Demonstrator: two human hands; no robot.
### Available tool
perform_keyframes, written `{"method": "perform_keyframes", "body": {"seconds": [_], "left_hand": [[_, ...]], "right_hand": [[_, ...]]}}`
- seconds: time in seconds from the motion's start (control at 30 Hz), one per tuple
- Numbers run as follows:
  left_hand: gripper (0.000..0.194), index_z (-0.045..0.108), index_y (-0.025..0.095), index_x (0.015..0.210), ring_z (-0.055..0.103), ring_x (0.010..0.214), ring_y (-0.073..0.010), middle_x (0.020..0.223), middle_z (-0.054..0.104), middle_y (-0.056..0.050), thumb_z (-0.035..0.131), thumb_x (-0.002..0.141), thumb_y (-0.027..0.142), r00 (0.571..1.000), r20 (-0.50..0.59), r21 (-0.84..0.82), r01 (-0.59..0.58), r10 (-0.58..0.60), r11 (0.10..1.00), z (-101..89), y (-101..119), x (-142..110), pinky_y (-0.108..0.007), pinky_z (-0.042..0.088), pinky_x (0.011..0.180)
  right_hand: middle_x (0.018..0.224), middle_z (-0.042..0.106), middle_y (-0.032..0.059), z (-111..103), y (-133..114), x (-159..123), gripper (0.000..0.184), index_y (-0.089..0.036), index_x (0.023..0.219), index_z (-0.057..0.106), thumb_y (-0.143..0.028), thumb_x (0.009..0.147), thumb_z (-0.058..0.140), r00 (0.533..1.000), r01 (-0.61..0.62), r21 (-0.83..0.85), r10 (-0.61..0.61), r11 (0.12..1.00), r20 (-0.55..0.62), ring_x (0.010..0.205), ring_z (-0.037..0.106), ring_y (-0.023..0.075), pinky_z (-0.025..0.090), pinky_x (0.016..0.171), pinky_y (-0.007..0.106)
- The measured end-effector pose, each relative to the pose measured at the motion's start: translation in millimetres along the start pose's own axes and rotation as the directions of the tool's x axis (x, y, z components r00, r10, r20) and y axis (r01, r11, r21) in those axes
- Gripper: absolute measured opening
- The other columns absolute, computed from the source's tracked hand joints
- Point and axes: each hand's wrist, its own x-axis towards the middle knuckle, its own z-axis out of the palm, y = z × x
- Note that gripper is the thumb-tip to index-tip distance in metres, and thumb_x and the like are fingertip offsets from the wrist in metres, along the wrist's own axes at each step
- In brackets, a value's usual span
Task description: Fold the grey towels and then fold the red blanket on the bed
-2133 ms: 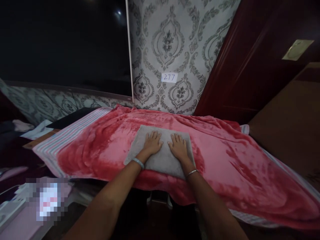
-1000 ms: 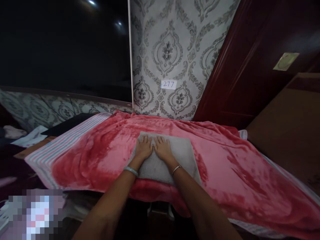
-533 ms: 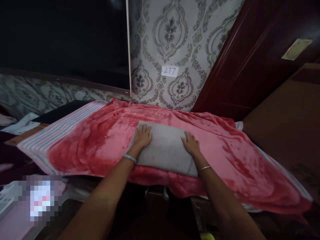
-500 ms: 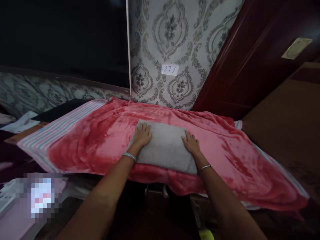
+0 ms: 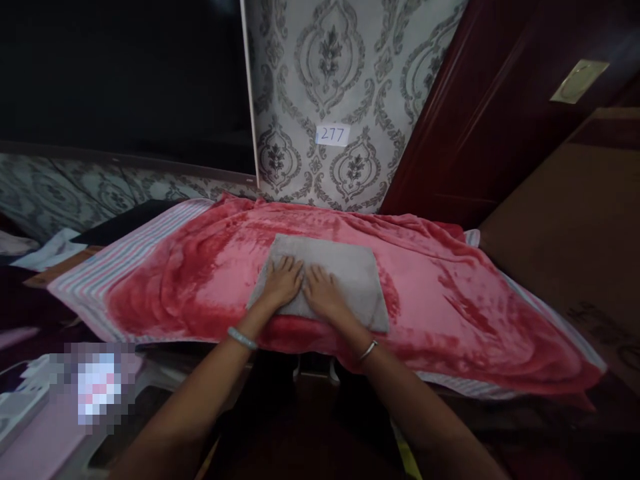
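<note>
A grey plush cloth (image 5: 350, 267), flat and roughly rectangular, lies on a red and pink fleece blanket (image 5: 430, 287). My left hand (image 5: 284, 280) rests flat on the cloth's left part, fingers spread and pointing away from me. Close beside it, my right hand (image 5: 323, 291) presses on the cloth near its middle, its fingers also apart. Neither hand grips anything. The right part of the cloth is uncovered, while the hands hide some of its left part and near edge.
A striped cloth (image 5: 125, 250) shows under the blanket at the left. Behind stand a large dark television (image 5: 125, 87) and a patterned wall bearing a paper label marked 277 (image 5: 333, 135). A brown cardboard box (image 5: 565, 220) stands at the right, before a dark red door (image 5: 450, 133).
My right hand has slid left from the cloth's right edge to its middle, beside my left hand. The left hand has shifted slightly toward me. The view has moved a little.
</note>
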Motion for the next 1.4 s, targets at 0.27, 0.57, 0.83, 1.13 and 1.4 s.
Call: {"method": "perform_keyframes", "body": {"seconds": [0.27,0.57,0.83,1.13,1.4], "left_hand": [[0.056,0.039,0.025,0.156,0.021,0.155,-0.0293,0.167,0.028,-0.009,0.029,0.103,0.038,0.999,0.026,0.021,0.023,-0.023,1.000,9.0,3,-12,-0.057,0.018,0.123],[0.055,0.041,0.024,0.155,0.021,0.155,-0.0290,0.166,0.029,-0.008,0.029,0.103,0.040,0.999,0.018,-0.032,0.043,-0.042,0.999,13.1,4,-16,-0.057,0.015,0.124],[0.054,0.044,0.024,0.152,0.024,0.154,-0.0305,0.165,0.032,-0.010,0.033,0.102,0.041,1.000,-0.016,-0.084,0.025,-0.026,0.996,16.5,4,-18,-0.060,0.018,0.123],[0.053,0.050,0.021,0.148,0.030,0.150,-0.0329,0.160,0.039,-0.015,0.037,0.100,0.040,0.994,-0.107,-0.182,-0.039,0.019,0.982,34.0,10,-25,-0.064,0.021,0.120],[0.055,0.048,0.019,0.149,0.031,0.149,-0.0349,0.160,0.038,-0.016,0.036,0.100,0.042,0.994,-0.105,-0.158,-0.048,0.032,0.986,43.2,12,-21,-0.064,0.021,0.118]], "right_hand": [[0.167,0.022,0.0103,4,37,-34,0.064,-0.017,0.159,0.032,-0.048,0.103,0.032,0.995,-0.087,-0.079,0.090,0.993,0.042,0.154,0.017,0.0257,0.017,0.123,0.048],[0.167,0.022,0.0103,27,130,-110,0.065,-0.014,0.159,0.030,-0.045,0.102,0.023,0.944,-0.327,-0.136,0.317,0.935,-0.088,0.153,0.020,0.0249,0.026,0.120,0.050],[0.160,0.035,0.0167,-11,126,-40,0.064,-0.013,0.154,0.040,-0.046,0.099,0.032,0.970,-0.201,-0.163,0.173,0.966,-0.171,0.149,0.029,0.0284,0.035,0.114,0.051],[0.163,0.028,0.0196,-16,67,77,0.069,-0.013,0.158,0.032,-0.049,0.103,0.013,0.987,0.010,-0.203,-0.043,0.979,-0.155,0.151,0.024,0.0308,0.035,0.109,0.055],[0.163,0.032,0.0147,44,101,84,0.073,-0.019,0.157,0.038,-0.052,0.096,0.015,0.999,-0.032,-0.165,0.025,0.986,-0.043,0.147,0.031,0.0333,0.029,0.109,0.060]]}}
